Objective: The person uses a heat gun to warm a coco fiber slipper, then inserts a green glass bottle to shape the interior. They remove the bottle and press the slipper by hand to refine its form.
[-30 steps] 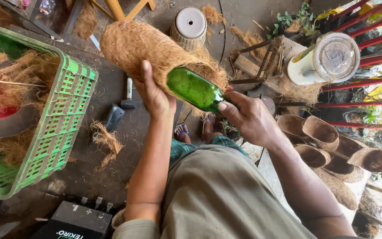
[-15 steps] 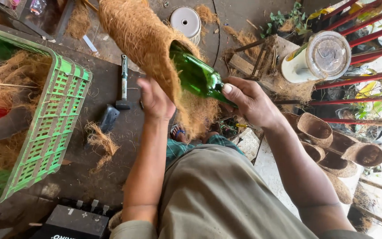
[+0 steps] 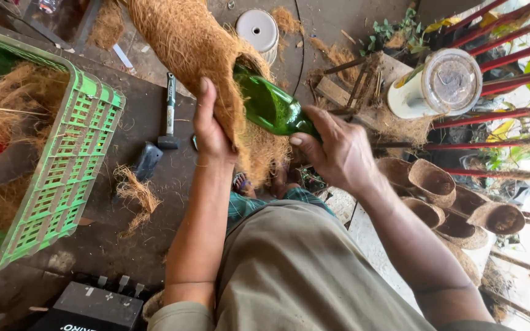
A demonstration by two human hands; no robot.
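Two hands work one piece: a coir sleeve (image 3: 191,55) w/ a green glass bottle (image 3: 271,105) pushed into its open end. Sleeve is coarse, tan-brown fibre matting rolled into a long cone-like tube, running from top centre down toward the person's lap; its lower edge is frayed, w/ loose strands hanging below the bottle. Bottle is dark green, glossy, tilted; its wide end sits inside the sleeve's mouth, rest of the body shows outside, neck end hidden in the right hand.

Left hand (image 3: 211,125) grips the sleeve's outer wall from the left, fingers wrapped round the fibre, thumb up along it. Right hand (image 3: 338,150) is closed round the bottle's lower part, fingers curled, thumb pressed on the glass.

Both are held in the air above the knees, approx. centre frame, over a dark surface (image 3: 148,110).

On that surface, left of the sleeve: a hammer (image 3: 169,113) w/ its head toward the person, a dark object (image 3: 147,160) just beside it, a loose tuft of fibre (image 3: 135,193) nearby. Far left: green plastic basket (image 3: 69,165) filled w/ raw fibre. Right of the arm: several finished fibre pots (image 3: 455,205), lying nested and on their sides. Upper right: white container w/ clear lid (image 3: 440,86). Top centre: small white round pot (image 3: 259,30). Bottom left: black box (image 3: 90,309).
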